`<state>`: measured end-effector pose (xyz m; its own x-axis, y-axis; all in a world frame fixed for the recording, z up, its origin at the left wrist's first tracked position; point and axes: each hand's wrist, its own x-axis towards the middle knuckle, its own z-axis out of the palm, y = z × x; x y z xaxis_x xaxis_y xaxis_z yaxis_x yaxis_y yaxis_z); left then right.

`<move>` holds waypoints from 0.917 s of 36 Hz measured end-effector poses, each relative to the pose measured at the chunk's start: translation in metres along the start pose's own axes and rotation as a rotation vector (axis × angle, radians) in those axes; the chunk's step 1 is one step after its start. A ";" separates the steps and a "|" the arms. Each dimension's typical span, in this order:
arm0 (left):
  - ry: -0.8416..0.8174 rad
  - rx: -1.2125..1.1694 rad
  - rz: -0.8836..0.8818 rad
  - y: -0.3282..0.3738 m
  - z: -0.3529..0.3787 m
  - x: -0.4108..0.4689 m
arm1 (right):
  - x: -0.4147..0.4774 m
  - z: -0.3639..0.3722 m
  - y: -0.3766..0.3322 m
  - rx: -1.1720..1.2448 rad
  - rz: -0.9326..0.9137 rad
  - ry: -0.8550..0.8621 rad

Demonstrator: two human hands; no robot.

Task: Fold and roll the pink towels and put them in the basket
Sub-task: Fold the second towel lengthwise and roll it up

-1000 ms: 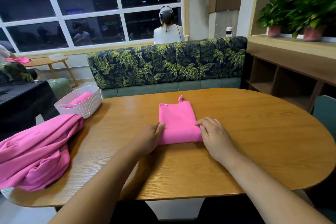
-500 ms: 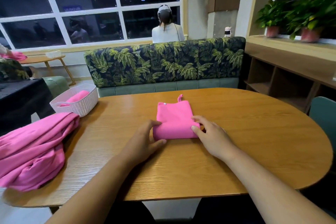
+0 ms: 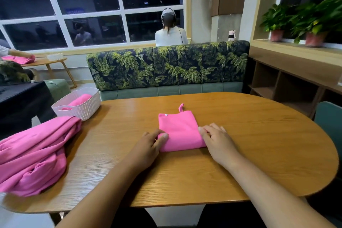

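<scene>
A folded pink towel with a small loop and a white snap lies in the middle of the wooden table. Its near end is rolled up into a thick edge. My left hand touches the roll's left end, thumb and fingers on the cloth. My right hand rests on the right end, fingers curled over it. A white woven basket at the table's far left holds one rolled pink towel.
A heap of unfolded pink towels lies on the table's left edge. A palm-print bench stands behind the table and a teal chair to the right. A person sits behind the bench, facing away.
The near end of the towel has been rolled away from me, so the towel looks shorter. Both hands moved forward with the roll.
</scene>
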<state>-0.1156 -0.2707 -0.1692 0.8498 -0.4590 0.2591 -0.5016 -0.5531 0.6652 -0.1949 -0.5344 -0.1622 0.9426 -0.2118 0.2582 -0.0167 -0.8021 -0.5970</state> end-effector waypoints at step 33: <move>0.058 0.133 0.112 0.009 0.000 0.009 | 0.030 -0.007 0.001 0.083 0.051 -0.088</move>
<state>-0.1119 -0.2797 -0.1610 0.7933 -0.4845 0.3688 -0.6075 -0.5894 0.5325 -0.1688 -0.5458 -0.1497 0.9670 -0.1979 0.1602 -0.0408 -0.7417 -0.6695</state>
